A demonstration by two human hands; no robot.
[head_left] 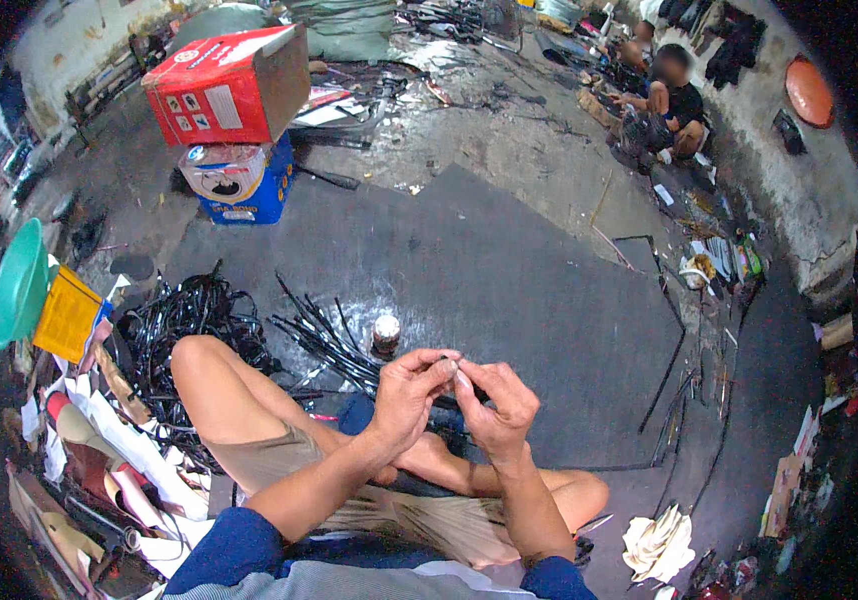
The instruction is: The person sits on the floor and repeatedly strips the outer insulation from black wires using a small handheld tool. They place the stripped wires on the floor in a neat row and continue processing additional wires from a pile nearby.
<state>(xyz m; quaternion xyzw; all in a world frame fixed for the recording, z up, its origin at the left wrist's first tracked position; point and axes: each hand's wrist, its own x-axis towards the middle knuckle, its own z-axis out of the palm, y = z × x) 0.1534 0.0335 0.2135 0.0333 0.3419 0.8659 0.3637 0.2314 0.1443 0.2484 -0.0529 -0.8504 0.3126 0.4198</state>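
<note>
My left hand point(409, 396) and my right hand point(498, 406) meet above my crossed legs, thumbs and fingertips pinched together. Between the tips shows a tiny dark bit; it is too small and too covered to name. Just beyond my left hand stands a small round can point(385, 333) with a pale top. A bundle of black strips point(327, 340) fans out on the dark floor sheet point(549, 300) to the left of the can. Farther left, beside my knee, lies a large tangle of glossy black strips point(189, 320).
A red carton point(219, 90) sits on a blue box point(261, 195) at the far left. On the left are a green basin point(19, 285) and material scraps point(139, 470). Cream pieces point(658, 545) lie near right. Two people point(677, 105) sit by the right wall.
</note>
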